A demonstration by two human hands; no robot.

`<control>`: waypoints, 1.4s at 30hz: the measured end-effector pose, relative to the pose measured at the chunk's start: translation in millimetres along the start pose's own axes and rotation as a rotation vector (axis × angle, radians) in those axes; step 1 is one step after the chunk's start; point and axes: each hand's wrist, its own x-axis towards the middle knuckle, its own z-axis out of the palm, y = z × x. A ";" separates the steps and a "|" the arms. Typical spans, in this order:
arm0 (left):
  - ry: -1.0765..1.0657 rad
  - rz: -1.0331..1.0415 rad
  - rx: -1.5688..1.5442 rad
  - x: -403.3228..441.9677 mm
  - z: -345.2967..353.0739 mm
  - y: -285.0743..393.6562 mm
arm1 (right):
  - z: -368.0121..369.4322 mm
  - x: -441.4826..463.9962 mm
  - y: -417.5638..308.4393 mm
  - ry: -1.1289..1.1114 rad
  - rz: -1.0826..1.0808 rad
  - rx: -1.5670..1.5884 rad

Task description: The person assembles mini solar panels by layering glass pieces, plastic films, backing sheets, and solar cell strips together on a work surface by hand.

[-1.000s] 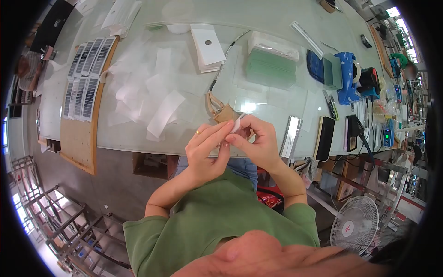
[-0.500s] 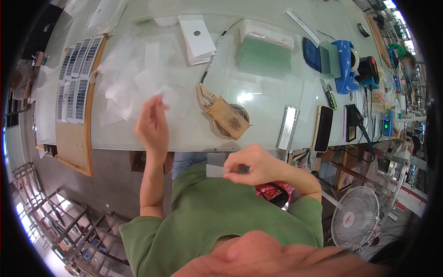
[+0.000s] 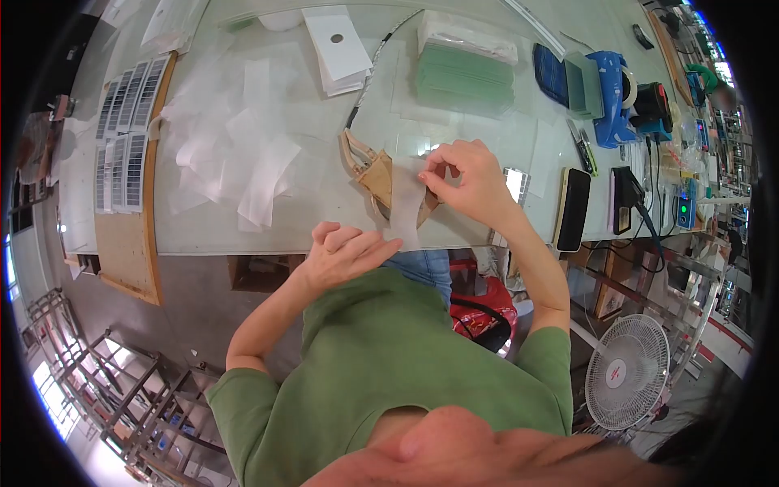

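My right hand (image 3: 471,183) is closed in a pinch on the upper right edge of a narrow translucent strip (image 3: 406,207). The strip hangs over the table's front edge, in front of a tan, worn pouch-like piece (image 3: 375,180) that it partly covers. My left hand (image 3: 345,253) is at the strip's lower end, its fingers loosely spread and one fingertip touching the strip's corner. The left thumb is hidden. To the left lies a loose heap of thin translucent sheets (image 3: 272,166).
A stack of green-edged glass sheets (image 3: 466,77) stands at the back, near white cards (image 3: 337,49) with a round hole. At right are a phone (image 3: 573,209), a cutter knife (image 3: 583,150) and a blue tape dispenser (image 3: 613,101). Panels on a wooden board (image 3: 150,219) are at left.
My left hand has moved from the sheet heap down and right to the strip. My right hand has risen from my lap to above the table edge with the strip.
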 end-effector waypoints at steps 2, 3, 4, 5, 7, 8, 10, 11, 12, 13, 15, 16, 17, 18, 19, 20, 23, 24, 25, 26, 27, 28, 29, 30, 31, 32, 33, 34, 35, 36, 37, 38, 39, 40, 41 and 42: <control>0.012 -0.080 -0.124 -2.7 1.7 6.2 | -0.3 -1.5 1.8 -0.011 0.010 -0.002; 0.013 -0.079 -0.125 -0.6 3.6 9.3 | -0.9 -1.6 2.8 -0.022 0.017 -0.006; 0.049 -0.130 -0.133 2.7 5.3 13.0 | -0.4 -2.0 4.0 -0.022 0.018 -0.007; 0.085 -0.181 -0.141 5.2 5.1 14.9 | 0.9 -2.6 5.1 -0.013 0.015 -0.002; 0.022 -0.175 -0.184 11.7 1.5 9.9 | 1.8 -1.4 5.5 -0.005 0.006 0.004; -0.043 -0.169 -0.230 13.4 0.2 8.1 | 2.2 -1.1 5.1 -0.001 0.011 0.006; -0.042 -0.161 -0.235 13.6 0.3 8.3 | 2.7 0.1 4.9 0.006 0.015 0.010; -0.042 -0.154 -0.247 13.6 0.1 8.7 | 2.9 0.4 4.8 0.010 0.016 0.013; -0.043 -0.150 -0.247 14.2 -0.9 9.0 | 2.8 0.6 4.9 0.016 0.016 0.015; -0.051 -0.139 -0.241 15.4 -2.9 9.5 | 2.7 0.7 5.2 0.020 0.017 0.015; -0.058 -0.125 -0.232 20.2 -5.8 10.4 | 2.6 1.8 5.8 0.027 0.024 0.017; -0.058 -0.128 -0.209 24.6 -6.3 12.6 | 1.8 3.1 5.9 0.028 0.020 0.018; -0.057 -0.130 -0.185 27.3 -6.2 12.8 | 0.4 5.1 5.9 0.033 0.027 0.001; -0.056 -0.129 -0.181 27.7 -6.1 12.0 | -0.5 6.4 5.8 0.037 0.035 -0.016; -0.078 -0.123 -0.168 27.9 -5.8 11.7 | -0.3 7.0 5.7 0.037 0.032 -0.016; -0.100 -0.116 -0.153 28.5 -5.0 10.7 | 0.3 8.0 5.9 0.056 0.008 -0.046; -0.094 -0.109 -0.143 28.2 -4.0 11.2 | 2.4 7.7 10.2 0.082 -0.024 -0.087; -0.095 -0.108 -0.140 28.8 -4.6 10.9 | 3.1 7.9 11.3 0.086 -0.032 -0.100; -0.097 -0.096 -0.135 30.1 -5.4 10.3 | 3.1 9.0 10.9 0.088 -0.033 -0.098; -0.101 -0.086 -0.132 30.5 -6.3 10.8 | 2.5 8.9 9.7 0.088 -0.025 -0.095; -0.101 -0.085 -0.134 30.3 -6.5 10.8 | 1.8 8.8 9.2 0.088 -0.016 -0.095; -0.104 -0.083 -0.127 29.9 -7.0 10.7 | 1.7 8.5 8.9 0.089 -0.014 -0.096; -0.108 -0.080 -0.120 29.5 -7.4 10.5 | 1.9 8.5 8.5 0.088 -0.014 -0.094; -0.107 -0.077 -0.124 29.4 -8.8 10.2 | 1.8 8.4 8.4 0.088 -0.014 -0.092; -0.135 -0.061 -0.102 29.4 -10.9 10.2 | 1.5 8.4 8.7 0.089 -0.010 -0.093; -0.165 -0.047 -0.080 29.4 -12.4 10.7 | 1.6 8.4 9.0 0.087 -0.004 -0.088; -0.166 -0.049 -0.081 29.9 -12.3 11.4 | 2.0 8.3 9.1 0.085 0.002 -0.081; -0.161 -0.068 -0.092 31.0 -11.7 11.8 | 2.3 7.9 9.1 0.083 0.002 -0.080; -0.155 -0.087 -0.102 31.4 -11.6 11.8 | 2.4 7.5 9.3 0.088 0.001 -0.090; -0.156 -0.087 -0.101 30.3 -11.2 11.7 | 2.5 7.4 9.3 0.095 0.001 -0.101; -0.155 -0.095 -0.102 28.6 -9.9 11.6 | 2.6 7.3 9.1 0.095 0.001 -0.101; -0.153 -0.102 -0.104 27.7 -8.9 11.4 | 2.5 6.9 9.1 0.097 0.000 -0.095; -0.154 -0.101 -0.106 27.6 -8.9 11.4 | 2.4 6.3 9.1 0.099 0.000 -0.088; -0.158 -0.109 -0.108 27.3 -9.1 11.4 | 2.4 6.0 9.1 0.100 0.002 -0.088; -0.163 -0.116 -0.110 27.2 -9.2 11.2 | 2.6 6.2 9.1 0.101 0.002 -0.086; -0.165 -0.115 -0.111 27.2 -9.3 11.1 | 2.9 6.1 9.1 0.101 0.001 -0.084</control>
